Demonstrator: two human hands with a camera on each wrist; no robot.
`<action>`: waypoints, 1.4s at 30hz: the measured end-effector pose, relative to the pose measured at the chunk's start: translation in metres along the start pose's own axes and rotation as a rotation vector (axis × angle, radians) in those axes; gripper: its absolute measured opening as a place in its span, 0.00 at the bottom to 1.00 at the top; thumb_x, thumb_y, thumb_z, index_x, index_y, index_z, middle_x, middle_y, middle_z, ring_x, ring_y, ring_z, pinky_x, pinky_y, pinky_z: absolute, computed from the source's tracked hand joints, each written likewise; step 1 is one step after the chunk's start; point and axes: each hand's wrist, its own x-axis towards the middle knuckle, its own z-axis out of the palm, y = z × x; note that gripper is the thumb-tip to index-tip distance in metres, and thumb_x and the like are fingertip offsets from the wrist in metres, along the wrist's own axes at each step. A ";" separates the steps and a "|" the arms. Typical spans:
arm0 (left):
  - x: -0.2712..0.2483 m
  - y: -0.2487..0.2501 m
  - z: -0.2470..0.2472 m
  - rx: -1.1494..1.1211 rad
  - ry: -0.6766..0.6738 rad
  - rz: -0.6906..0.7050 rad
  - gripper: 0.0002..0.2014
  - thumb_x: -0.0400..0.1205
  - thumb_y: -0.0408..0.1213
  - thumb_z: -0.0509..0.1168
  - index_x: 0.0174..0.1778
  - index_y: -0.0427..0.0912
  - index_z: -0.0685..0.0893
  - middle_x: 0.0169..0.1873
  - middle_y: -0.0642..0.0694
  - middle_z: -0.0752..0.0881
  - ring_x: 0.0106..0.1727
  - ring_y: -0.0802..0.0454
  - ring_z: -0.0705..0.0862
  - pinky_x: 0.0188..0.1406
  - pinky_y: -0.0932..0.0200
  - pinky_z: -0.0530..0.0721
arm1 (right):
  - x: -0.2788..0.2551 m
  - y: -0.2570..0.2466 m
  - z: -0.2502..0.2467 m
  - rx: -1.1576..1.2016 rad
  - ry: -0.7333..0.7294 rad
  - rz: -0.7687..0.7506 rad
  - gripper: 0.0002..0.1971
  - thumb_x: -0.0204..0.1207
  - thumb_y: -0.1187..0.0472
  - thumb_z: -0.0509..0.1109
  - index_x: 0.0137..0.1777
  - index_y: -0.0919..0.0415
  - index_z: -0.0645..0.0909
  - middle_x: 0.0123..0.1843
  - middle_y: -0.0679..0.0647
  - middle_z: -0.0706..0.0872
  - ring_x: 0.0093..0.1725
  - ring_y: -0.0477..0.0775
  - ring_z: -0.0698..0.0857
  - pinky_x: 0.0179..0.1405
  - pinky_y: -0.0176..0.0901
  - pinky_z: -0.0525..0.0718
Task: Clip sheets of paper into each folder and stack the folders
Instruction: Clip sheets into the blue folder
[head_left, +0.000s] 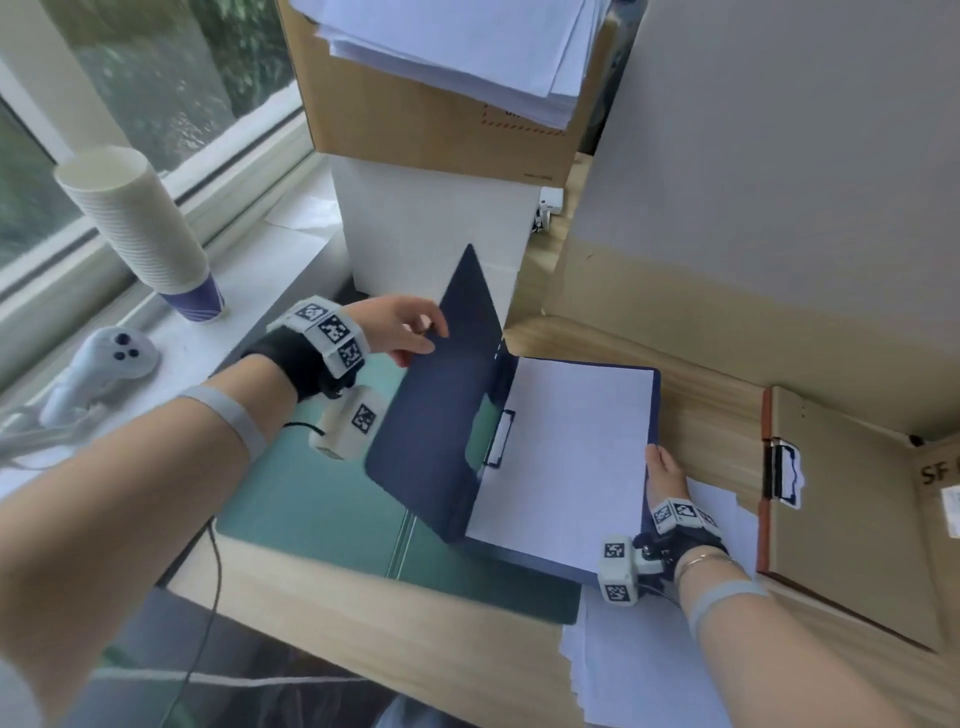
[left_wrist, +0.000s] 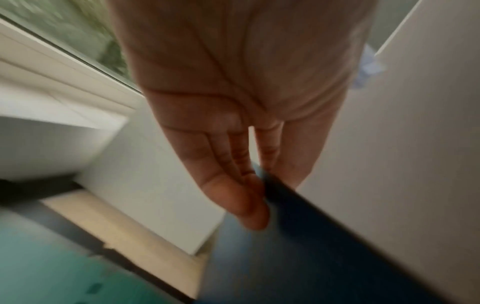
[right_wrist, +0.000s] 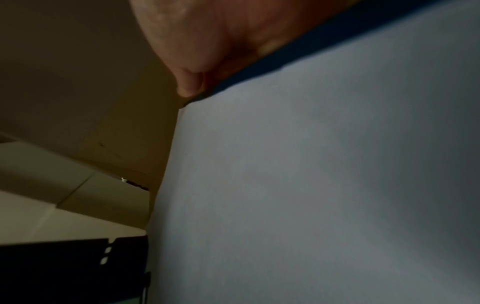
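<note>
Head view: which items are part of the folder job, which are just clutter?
In the job:
- blue folder, cover half raised, held by the left hand
- white sheet under its clip
- right hand at the folder's right edge
- brown folder
- loose paper
- green folder underneath

Lying about:
- paper cups
- controller
- cardboard box

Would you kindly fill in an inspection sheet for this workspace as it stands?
Surface: wooden desk with a green mat.
Job's things: blue folder half open, white sheet under its clip; brown folder beside it; loose sheets at the desk edge.
Clutter: paper cup stack, controller.
Grippers: left hand holds the folder's cover; right hand grips its right edge.
Cables: black cable hanging from the left wrist.
Surroundings: window, cardboard box holding paper.
</note>
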 end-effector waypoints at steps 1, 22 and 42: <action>0.003 0.021 0.009 0.007 -0.029 0.050 0.07 0.82 0.31 0.64 0.51 0.47 0.82 0.33 0.50 0.78 0.17 0.69 0.81 0.30 0.75 0.84 | -0.004 -0.004 -0.001 0.034 -0.032 0.020 0.19 0.85 0.55 0.53 0.66 0.67 0.75 0.60 0.60 0.81 0.62 0.57 0.78 0.63 0.45 0.72; 0.075 0.110 0.224 0.782 -0.315 0.337 0.32 0.83 0.41 0.60 0.81 0.62 0.56 0.72 0.43 0.68 0.70 0.38 0.74 0.58 0.45 0.81 | -0.012 0.010 -0.012 0.277 -0.400 0.076 0.28 0.80 0.75 0.57 0.78 0.56 0.62 0.65 0.63 0.81 0.66 0.62 0.79 0.74 0.58 0.71; 0.148 0.183 0.330 -0.231 -0.308 -0.213 0.18 0.81 0.31 0.65 0.67 0.32 0.80 0.57 0.30 0.86 0.52 0.33 0.86 0.65 0.43 0.82 | 0.046 0.061 -0.256 0.194 0.307 0.146 0.23 0.80 0.71 0.60 0.74 0.60 0.72 0.71 0.54 0.79 0.69 0.55 0.78 0.72 0.46 0.73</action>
